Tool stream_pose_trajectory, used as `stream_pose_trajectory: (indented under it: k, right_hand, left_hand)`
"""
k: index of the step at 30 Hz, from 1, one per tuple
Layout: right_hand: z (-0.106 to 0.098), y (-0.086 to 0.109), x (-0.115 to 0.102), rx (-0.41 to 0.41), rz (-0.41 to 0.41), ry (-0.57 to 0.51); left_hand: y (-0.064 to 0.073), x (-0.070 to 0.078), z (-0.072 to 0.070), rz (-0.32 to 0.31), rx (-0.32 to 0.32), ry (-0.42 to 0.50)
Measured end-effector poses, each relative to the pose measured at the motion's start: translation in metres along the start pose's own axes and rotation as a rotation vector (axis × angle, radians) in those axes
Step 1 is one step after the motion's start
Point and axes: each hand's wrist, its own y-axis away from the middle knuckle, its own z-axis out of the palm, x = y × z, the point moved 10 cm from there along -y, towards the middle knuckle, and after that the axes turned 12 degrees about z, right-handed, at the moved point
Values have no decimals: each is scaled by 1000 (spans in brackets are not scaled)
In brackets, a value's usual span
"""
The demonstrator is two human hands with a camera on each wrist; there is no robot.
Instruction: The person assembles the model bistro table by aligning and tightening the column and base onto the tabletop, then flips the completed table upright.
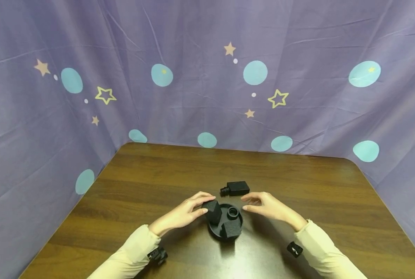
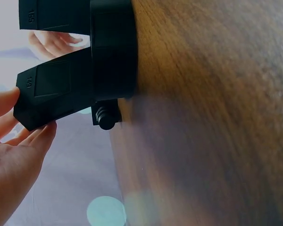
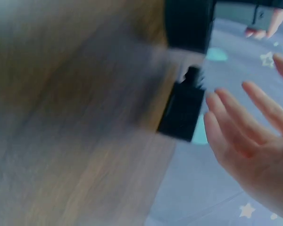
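A round black base [image 1: 214, 233] sits on the table in front of me. Several parts stand on it: a tall angular black block [image 1: 212, 212] at its left, a second black block [image 1: 232, 228] at the front, and a small ring-shaped socket [image 1: 233, 212]. My left hand [image 1: 183, 212] grips the top of the left block between thumb and fingers; in the left wrist view that block [image 2: 54, 87] leans outward from the base. To the right of the base, my right hand [image 1: 265, 207] hovers with loosely bent fingers, holding nothing.
Just behind the base lies a black rectangular piece [image 1: 238, 188] with a threaded neck pointing left. The brown wooden table [image 1: 298, 182] ends at a purple curtain [image 1: 200, 97] with stars and dots. Black wrist devices sit below both cuffs.
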Motion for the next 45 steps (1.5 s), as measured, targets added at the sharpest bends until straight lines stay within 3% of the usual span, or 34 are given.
stream_pose_trajectory:
  k: [5, 8, 12, 19, 23, 32, 45]
  right_hand:
    - [-19, -14, 8, 176, -16, 119]
    - [-26, -22, 10, 230, -15, 171]
    - [-25, -34, 16, 211, -2, 193]
    - [-19, -49, 27, 148, 2, 192]
    - [-15, -56, 32, 131, 28, 162]
    - [-17, -60, 39, 199, 53, 173]
    - [-29, -28, 37, 231, 34, -5]
  left_hand:
    - [-2, -3, 1, -1, -6, 47]
    - [-4, -5, 1, 2, -5, 60]
    - [-5, -8, -2, -25, 35, 40]
    - [-5, -8, -13, -123, 229, -124]
    - [-4, -7, -14, -170, 297, -147]
    - [-5, -8, -15, -182, 339, -129]
    - [-8, -19, -17, -183, 356, -62]
